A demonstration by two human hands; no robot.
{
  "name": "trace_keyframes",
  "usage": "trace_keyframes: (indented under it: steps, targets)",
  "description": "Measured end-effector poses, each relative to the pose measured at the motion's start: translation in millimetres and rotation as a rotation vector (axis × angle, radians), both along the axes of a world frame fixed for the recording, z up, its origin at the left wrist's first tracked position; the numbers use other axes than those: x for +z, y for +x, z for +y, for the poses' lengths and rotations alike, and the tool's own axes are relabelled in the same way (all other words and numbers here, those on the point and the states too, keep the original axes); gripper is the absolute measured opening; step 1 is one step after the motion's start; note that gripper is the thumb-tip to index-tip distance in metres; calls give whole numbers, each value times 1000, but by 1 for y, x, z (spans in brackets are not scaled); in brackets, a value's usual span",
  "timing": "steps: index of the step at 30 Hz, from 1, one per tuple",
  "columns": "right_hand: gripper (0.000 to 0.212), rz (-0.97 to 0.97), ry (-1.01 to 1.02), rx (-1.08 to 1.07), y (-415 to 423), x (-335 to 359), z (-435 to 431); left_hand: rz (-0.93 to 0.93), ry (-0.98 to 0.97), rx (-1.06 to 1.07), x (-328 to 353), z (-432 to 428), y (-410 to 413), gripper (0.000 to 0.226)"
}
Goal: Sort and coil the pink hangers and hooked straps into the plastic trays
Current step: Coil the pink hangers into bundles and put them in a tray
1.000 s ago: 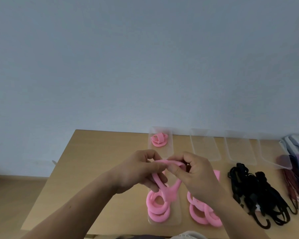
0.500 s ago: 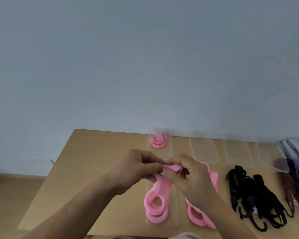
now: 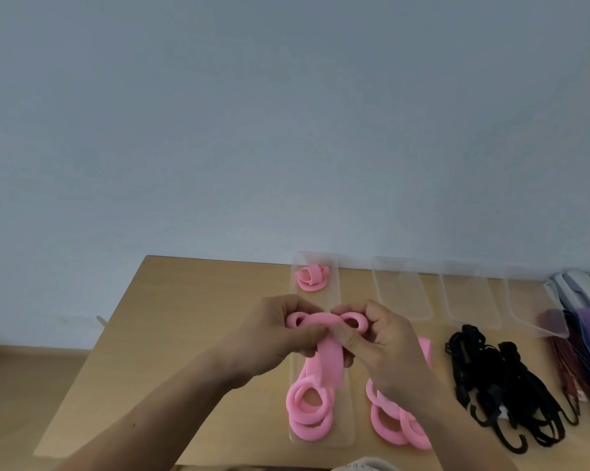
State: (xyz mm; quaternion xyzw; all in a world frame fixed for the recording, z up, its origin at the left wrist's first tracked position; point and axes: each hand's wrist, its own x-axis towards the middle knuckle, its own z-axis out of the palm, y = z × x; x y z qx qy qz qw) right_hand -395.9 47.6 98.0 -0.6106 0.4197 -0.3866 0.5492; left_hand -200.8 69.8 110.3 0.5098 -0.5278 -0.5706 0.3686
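Observation:
My left hand [image 3: 275, 338] and my right hand [image 3: 385, 338] both pinch one pink foam hanger [image 3: 327, 355] above a long clear tray [image 3: 334, 294]. Its top is bent into two small loops between my fingers, and its flat band hangs down over the tray. Pink rings [image 3: 309, 414] lie at the tray's near end. At the far end of the same tray rests a coiled pink hanger [image 3: 312, 277]. More pink hangers [image 3: 394, 426] lie on the table right of the tray, partly under my right wrist.
Three clear trays [image 3: 402, 294] stand in a row at the back right. A pile of black hooked straps [image 3: 511, 396] lies right of the pink pile. Dark red and purple straps [image 3: 579, 355] and a white device [image 3: 579, 283] sit at the far right. The wooden table [image 3: 191, 314] ends left.
My hands have bent the hanger's top further, so two small loops now show on either side of my fingers. The band now hangs down over the tray.

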Motion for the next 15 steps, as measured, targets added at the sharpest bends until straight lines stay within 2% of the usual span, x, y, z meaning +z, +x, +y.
trace_keyframes:
  steps: [3,7,10,15]
  targets:
    - [22,26,-13,-20,-1,-1,0,12,-3,20,-2,3,-1,21]
    - [13,136,-80,-18,-2,-2,0,-78,-31,61,-5,3,-5,13]
    - [17,174,-147,-44,-3,-2,2,-107,-27,51,-3,3,-6,8]
    - [20,226,-274,-70,-1,-1,5,48,52,44,2,4,-8,14]
